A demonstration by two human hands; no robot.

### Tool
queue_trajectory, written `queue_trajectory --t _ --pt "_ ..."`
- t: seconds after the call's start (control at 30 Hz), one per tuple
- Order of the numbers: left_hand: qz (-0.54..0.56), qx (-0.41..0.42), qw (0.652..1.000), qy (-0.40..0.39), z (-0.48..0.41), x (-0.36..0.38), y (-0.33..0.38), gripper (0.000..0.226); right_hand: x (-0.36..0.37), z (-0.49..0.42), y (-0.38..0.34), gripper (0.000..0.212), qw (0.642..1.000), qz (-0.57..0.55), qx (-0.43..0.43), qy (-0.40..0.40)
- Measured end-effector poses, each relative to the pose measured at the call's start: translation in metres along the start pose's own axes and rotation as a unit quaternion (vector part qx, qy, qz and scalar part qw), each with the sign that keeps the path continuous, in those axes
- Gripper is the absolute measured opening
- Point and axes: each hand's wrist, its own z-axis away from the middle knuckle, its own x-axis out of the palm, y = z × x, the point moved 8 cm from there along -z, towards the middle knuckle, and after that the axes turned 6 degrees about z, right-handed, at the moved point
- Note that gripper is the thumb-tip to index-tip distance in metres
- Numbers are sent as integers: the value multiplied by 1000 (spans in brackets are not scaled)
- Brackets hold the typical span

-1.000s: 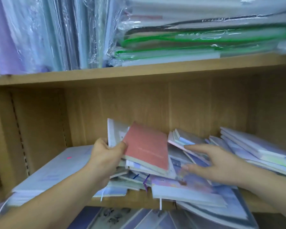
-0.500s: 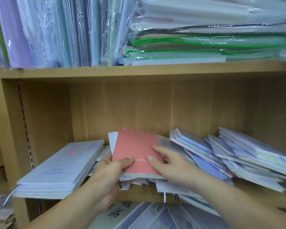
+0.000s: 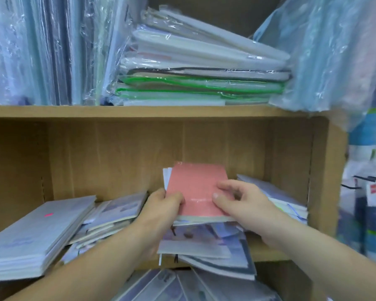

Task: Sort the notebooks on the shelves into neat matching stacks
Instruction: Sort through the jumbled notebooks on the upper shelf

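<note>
Head view, looking forward and down into a wooden bookcase point(image 3: 139, 111). I hold a pink notebook point(image 3: 195, 187) with both hands over the middle of the lower shelf point(image 3: 267, 253). It tops a few pale notebooks point(image 3: 166, 177) whose edges show beneath it. My left hand point(image 3: 161, 210) grips the left edge, thumb on the cover and the fingers point(image 3: 159, 194) curled round underneath. My right hand point(image 3: 245, 203) pinches the right edge, thumb pressed on the cover and its other fingers bent over the side. The pink notebook is tilted, its far edge raised toward the back panel.

Below it lies a loose heap point(image 3: 200, 246) of notebooks, skewed and hanging over the shelf's front edge. To the left, a tidy grey stack point(image 3: 30, 240) with a small pink mark on top sits at an angle. Between it and my left hand, a few slipping notebooks point(image 3: 117, 211) lean on one another. Behind my right hand, another pile point(image 3: 289, 200) rests against the side wall.

On the shelf above, upright wrapped packs point(image 3: 41, 51) stand on the left, a flat wrapped pile point(image 3: 204, 83) with green layers lies in the centre, and blue plastic-covered packs point(image 3: 334, 51) lean on the right. More notebooks point(image 3: 182, 287) show at the bottom edge, blurred.
</note>
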Motion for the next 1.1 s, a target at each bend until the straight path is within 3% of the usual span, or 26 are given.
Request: queue_trajectory --t 0.07,0.17,0.4,0.5,0.6,0.7,0.73,0.8,0.83,0.87,0.97,1.1 --pt "-2 10 999 -45 -9 27 3 17 -20 1 4 50 999 39 6 -18" --pt "-26 45 995 -90 -29 75 8 28 -65 -7 10 62 996 88 -5 16" --pt "-79 139 985 -60 -73 173 29 42 -147 -44 47 40 965 229 -51 115" --pt "-146 137 975 -95 -83 199 20 47 -150 -51 72 39 914 395 -25 92" --pt "-180 152 964 -124 -85 185 15 44 -125 -39 75 48 897 427 -94 55" --pt "-319 202 920 -108 -85 142 15 19 -87 -27 68 71 841 504 -192 30" --pt "-401 222 883 -103 -86 128 10 20 -72 -25 67 74 811 540 -225 28" --pt "-571 258 770 -124 -83 110 -6 33 -43 -28 69 76 763 596 -250 4" --pt "-629 258 719 -144 -84 103 -20 47 -33 -32 73 77 742 621 -252 -4" --pt "-659 248 692 -159 -88 95 -32 63 -26 -37 77 77 729 636 -253 -12" --pt "-676 236 677 -170 -96 81 -47 84 -20 -48 89 65 679 685 -263 -34" --pt "-648 239 694 -203 -104 65 -55 74 -31 -57 88 51 645 687 -333 29"
